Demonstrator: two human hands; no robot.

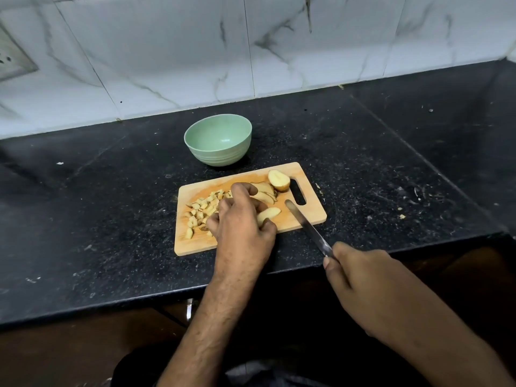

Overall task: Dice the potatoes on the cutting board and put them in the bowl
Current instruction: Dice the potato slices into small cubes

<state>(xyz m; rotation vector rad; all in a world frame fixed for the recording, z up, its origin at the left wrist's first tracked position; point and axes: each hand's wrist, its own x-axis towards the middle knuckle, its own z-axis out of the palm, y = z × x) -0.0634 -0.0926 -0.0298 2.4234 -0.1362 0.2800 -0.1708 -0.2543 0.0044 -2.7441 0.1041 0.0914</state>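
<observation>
Right hand (360, 280) gripping knife (307, 227), left hand (241, 219) on potato slices (265, 191)

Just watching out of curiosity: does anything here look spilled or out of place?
A few pale scraps lie on the black counter, right of the cutting board. The green bowl stands upright, still empty.

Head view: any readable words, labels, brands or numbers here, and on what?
None: no readable text anywhere.
Bowl: plain green, no mark.
Cutting board: bare wood, no print.
Knife blade: no brand legible.
Wall plate at the left edge: no lettering, partly cut off.
</observation>
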